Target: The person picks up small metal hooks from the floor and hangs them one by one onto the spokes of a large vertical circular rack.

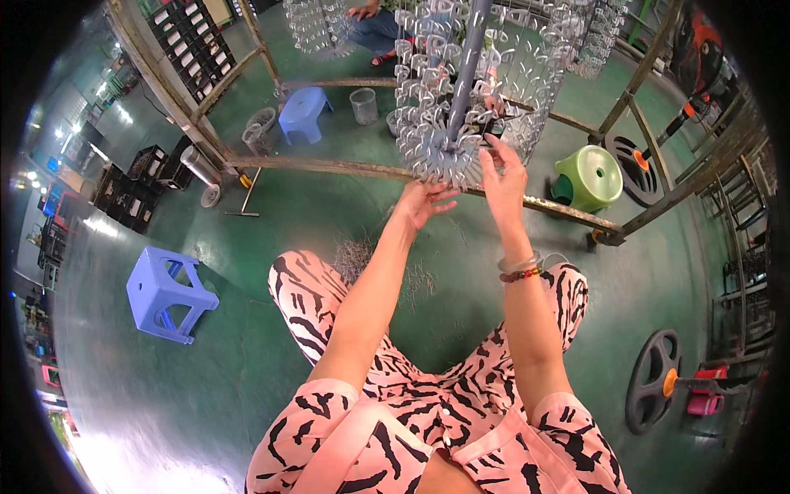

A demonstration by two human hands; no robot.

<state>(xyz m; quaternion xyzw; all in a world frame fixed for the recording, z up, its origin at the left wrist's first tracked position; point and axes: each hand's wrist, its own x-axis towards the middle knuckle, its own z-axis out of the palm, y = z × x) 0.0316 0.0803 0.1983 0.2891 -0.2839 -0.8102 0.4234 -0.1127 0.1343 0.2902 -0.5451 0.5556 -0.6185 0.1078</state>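
A tall round hanging rack (467, 82) with a grey central pole carries many small silver metal pieces in tiers. My left hand (423, 202) is just under its lower rim, palm partly up, fingers stretched to the right. Its fingertips are close to the lowest pieces; contact is hard to tell. On the right side of the rim, my right hand (504, 171) is raised, with thumb and forefinger apart beside the hanging pieces. Nothing shows in either hand. A clear bangle and a beaded bracelet (521, 274) circle my right wrist.
A rusty metal frame (346, 167) surrounds the rack. Thin metal scraps (354, 255) lie on the green floor by my knees. Blue stools (160, 288) stand to the left, a green stool (594, 177) to the right. Beyond the rack, another person (374, 33) sits low.
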